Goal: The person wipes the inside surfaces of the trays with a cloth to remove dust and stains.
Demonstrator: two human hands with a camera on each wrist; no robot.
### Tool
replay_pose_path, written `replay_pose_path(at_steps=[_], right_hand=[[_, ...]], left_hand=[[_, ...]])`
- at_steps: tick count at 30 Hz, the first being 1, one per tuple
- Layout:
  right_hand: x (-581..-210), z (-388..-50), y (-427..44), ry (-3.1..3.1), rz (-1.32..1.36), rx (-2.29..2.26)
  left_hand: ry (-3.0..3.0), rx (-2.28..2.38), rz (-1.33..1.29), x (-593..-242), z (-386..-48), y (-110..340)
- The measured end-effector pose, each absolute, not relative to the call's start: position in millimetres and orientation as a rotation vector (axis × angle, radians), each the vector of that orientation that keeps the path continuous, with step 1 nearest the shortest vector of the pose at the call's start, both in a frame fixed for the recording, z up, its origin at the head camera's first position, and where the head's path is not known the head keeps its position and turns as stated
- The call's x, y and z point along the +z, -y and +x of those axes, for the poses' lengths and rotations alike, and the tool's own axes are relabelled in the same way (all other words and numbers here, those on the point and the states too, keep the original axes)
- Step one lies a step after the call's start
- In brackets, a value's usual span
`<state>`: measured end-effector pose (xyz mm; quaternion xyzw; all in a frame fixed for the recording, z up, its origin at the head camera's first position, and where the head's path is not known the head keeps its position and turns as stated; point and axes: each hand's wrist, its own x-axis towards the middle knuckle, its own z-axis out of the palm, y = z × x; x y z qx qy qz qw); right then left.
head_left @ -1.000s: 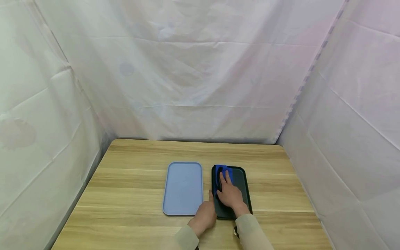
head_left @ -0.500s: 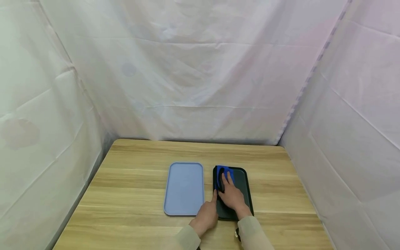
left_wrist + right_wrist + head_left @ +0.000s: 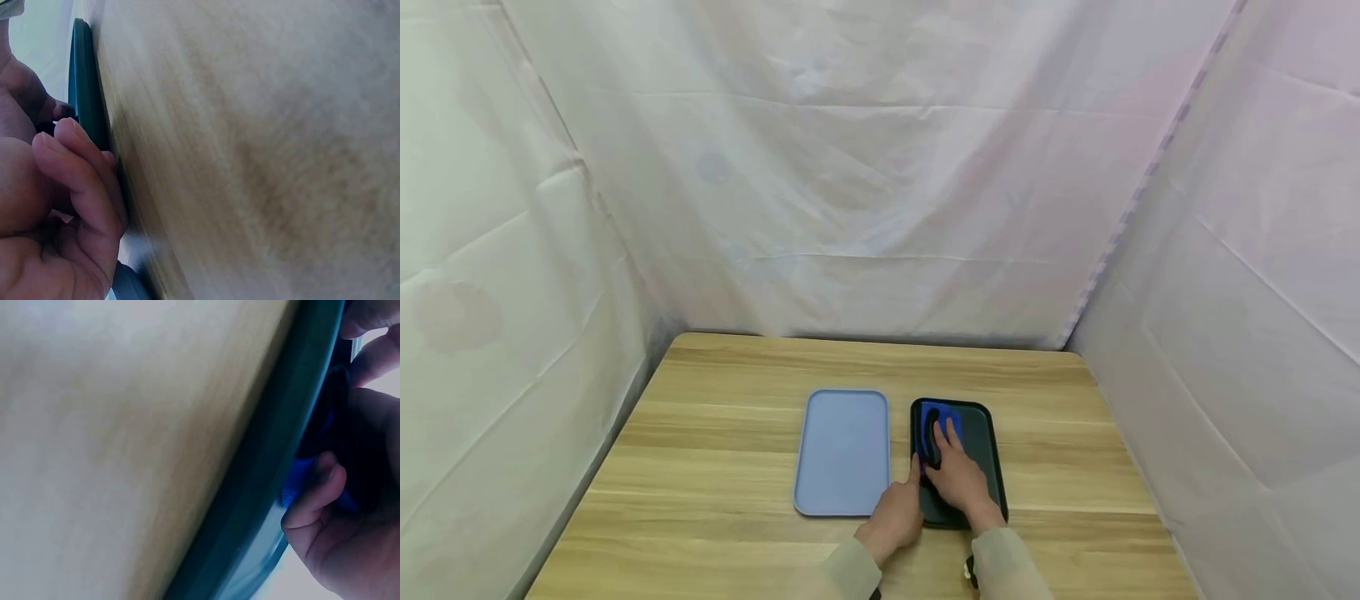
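A dark green tray [image 3: 979, 450] lies on the table with a folded blue-and-black fabric piece [image 3: 951, 412] against its left side. My right hand [image 3: 961, 479] rests on that fabric, index and middle fingers pointing forward over it. In the right wrist view a bent finger [image 3: 322, 494] touches blue cloth beside a dark part. My left hand [image 3: 897, 510] lies at the tray's left rim. Its index finger reaches straight to the fabric's near left edge, while its other fingers [image 3: 87, 175] are curled with nothing seen in them. The fabric's exact kind is unclear.
A light blue tray [image 3: 842, 454] lies just left of the green one, with a narrow strip of table between. The wooden table [image 3: 715, 433] is enclosed by white cloth walls [image 3: 880, 208] at the back and both sides.
The fabric's far edge has shifted slightly toward me, from over the tray's back rim to inside it. My left index finger has moved from beside the rim onto the fabric's edge.
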<state>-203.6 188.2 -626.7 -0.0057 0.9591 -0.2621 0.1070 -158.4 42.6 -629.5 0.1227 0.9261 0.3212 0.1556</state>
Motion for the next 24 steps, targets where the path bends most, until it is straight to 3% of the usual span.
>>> replay_pose_path(at_steps=[24], right_hand=[[-623.3, -186.2, -186.8, -2.816, -0.002, -0.784]], left_hand=[[-2.680, 0.901, 0.379, -626.8, -157.7, -42.4]])
